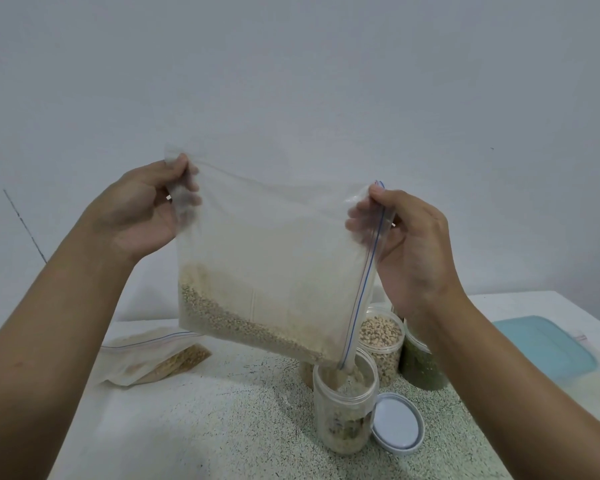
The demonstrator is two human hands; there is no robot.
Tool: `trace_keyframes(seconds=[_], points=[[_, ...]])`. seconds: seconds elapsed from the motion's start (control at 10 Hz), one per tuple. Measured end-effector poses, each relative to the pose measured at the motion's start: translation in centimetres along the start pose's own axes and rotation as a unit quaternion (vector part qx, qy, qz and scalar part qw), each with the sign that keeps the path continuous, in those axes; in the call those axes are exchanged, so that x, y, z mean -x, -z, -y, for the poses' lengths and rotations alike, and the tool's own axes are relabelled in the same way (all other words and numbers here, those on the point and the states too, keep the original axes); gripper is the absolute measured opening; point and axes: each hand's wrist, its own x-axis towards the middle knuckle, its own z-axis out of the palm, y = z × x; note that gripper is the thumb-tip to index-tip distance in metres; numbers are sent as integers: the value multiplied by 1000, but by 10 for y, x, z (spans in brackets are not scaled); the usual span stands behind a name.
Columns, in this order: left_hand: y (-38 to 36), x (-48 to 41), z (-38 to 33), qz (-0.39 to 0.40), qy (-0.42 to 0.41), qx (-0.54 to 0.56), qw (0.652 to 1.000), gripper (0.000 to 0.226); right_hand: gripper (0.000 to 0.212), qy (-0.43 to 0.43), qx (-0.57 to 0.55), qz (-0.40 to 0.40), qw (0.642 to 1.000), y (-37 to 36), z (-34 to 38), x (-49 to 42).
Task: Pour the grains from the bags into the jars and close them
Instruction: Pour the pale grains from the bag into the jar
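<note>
Both hands on tilted bag over open jar

Two hands tip a bag of grains into a jar.
L hand pinches the bag at its top corner, R hand pinches the zip end. Bag's low corner sits in the open jar w/ grains sliding down. Lid lies just beside it. Two full jars behind; 2nd bag lies on the speckled table, left.
</note>
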Motion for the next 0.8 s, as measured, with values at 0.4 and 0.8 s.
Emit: trace_keyframes(seconds=[0.4,0.8], points=[[1,2,-2,1,4,1,1000,42,19,-2,0,0,1000,-2,1,1],[3,4,-4,-4,7,-6,1000,43,20,2,6,-1,1000,-4,1,1]])
